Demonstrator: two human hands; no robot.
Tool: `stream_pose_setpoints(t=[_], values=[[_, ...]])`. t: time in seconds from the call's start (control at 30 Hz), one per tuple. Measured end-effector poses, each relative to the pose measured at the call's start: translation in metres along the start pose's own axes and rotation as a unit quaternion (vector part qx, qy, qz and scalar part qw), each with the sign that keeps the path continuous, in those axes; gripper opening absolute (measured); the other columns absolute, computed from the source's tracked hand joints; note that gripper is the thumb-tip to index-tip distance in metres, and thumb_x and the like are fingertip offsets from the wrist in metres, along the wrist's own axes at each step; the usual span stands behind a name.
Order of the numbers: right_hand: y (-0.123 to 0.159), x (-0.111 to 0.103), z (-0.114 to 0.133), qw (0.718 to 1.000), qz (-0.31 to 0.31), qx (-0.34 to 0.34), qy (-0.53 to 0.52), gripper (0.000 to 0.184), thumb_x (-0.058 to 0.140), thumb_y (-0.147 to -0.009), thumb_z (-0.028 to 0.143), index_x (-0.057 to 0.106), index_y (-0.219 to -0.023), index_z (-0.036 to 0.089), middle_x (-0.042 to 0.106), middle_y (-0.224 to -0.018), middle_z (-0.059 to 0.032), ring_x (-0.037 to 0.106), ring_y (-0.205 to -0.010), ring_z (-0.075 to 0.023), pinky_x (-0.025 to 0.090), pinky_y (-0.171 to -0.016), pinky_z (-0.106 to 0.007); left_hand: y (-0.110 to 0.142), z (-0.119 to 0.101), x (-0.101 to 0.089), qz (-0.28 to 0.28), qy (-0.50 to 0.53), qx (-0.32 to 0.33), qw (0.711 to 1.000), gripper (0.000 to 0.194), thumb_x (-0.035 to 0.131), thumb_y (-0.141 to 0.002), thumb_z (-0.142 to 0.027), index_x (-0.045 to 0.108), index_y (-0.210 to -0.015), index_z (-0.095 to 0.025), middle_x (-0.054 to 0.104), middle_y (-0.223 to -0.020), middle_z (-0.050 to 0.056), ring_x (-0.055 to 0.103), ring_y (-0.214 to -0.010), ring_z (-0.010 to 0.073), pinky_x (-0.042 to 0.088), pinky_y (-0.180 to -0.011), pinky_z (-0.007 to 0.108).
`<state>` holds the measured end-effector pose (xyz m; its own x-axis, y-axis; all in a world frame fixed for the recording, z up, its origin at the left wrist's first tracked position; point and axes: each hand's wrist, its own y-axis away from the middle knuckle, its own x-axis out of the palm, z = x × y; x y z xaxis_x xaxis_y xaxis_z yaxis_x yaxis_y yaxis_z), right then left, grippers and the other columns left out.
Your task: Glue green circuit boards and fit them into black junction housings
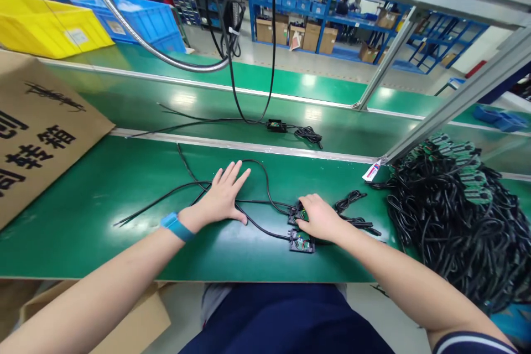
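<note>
My left hand [224, 196] lies flat on the green bench [124, 215], fingers stretched out, pressing on thin black cables [265, 188] that loop across it. My right hand [317, 215] rests with curled fingers on a small black open box [296, 213] with a green circuit board inside. A second such box [301, 242] lies just in front of it, with cables running from both. A blue band [177, 226] is on my left wrist.
A big heap of black cables with green boards [452, 210] fills the right of the bench. A cardboard box [37, 127] stands at the left. Another black box with cables [277, 125] lies on the belt behind. A white tube [372, 170] lies near the metal post.
</note>
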<state>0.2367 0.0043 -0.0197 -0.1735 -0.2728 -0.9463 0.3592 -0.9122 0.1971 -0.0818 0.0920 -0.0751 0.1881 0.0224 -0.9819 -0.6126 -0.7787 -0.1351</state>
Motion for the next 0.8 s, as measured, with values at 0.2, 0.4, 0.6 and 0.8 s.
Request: stream_pose_setpoints(t=[0.2,0.4,0.6,0.8], values=[[0.002,0.007,0.007,1.0,0.002,-0.003,-0.015,0.066,0.056,-0.093,0.038,0.04,-0.147,0.002,0.056,-0.133,-0.0223,0.047,-0.125,-0.0319,0.042,-0.105,-0.045,-0.005,0.016,0.006,0.025,0.045,-0.042,0.998,0.135,0.076,-0.056,-0.077,0.016,-0.158,-0.012,0.042,-0.151,0.026,0.038,-0.141,0.0419,0.027,-0.115,0.06],[-0.001,0.003,0.014,0.997,0.051,-0.037,0.038,0.072,0.059,-0.085,0.018,0.035,-0.151,0.003,0.058,-0.129,-0.0213,0.052,-0.118,-0.0308,0.043,-0.102,-0.044,0.007,0.019,0.015,-0.048,0.06,-0.048,0.996,0.107,0.073,-0.061,-0.077,0.047,-0.143,-0.013,0.054,-0.135,0.021,0.048,-0.127,0.0409,0.039,-0.106,0.055],[-0.003,-0.011,0.007,0.998,0.048,-0.033,0.03,0.073,0.059,-0.084,0.022,0.037,-0.15,0.002,0.057,-0.13,-0.0205,0.049,-0.12,-0.0316,0.044,-0.103,-0.043,0.008,0.019,0.022,-0.102,0.029,-0.062,0.992,0.119,0.076,-0.057,-0.078,0.04,-0.148,-0.011,0.027,-0.157,0.028,0.022,-0.147,0.0466,0.023,-0.117,0.061],[0.036,-0.021,0.032,0.998,0.022,-0.041,-0.03,0.065,0.06,-0.08,0.025,0.051,-0.142,0.009,0.06,-0.124,-0.0171,0.056,-0.116,-0.0288,0.045,-0.105,-0.04,0.01,0.033,0.01,-0.039,0.003,-0.096,0.995,0.108,0.076,-0.071,-0.062,0.031,-0.152,-0.006,0.031,-0.156,0.03,0.03,-0.146,0.0425,0.032,-0.115,0.054]])
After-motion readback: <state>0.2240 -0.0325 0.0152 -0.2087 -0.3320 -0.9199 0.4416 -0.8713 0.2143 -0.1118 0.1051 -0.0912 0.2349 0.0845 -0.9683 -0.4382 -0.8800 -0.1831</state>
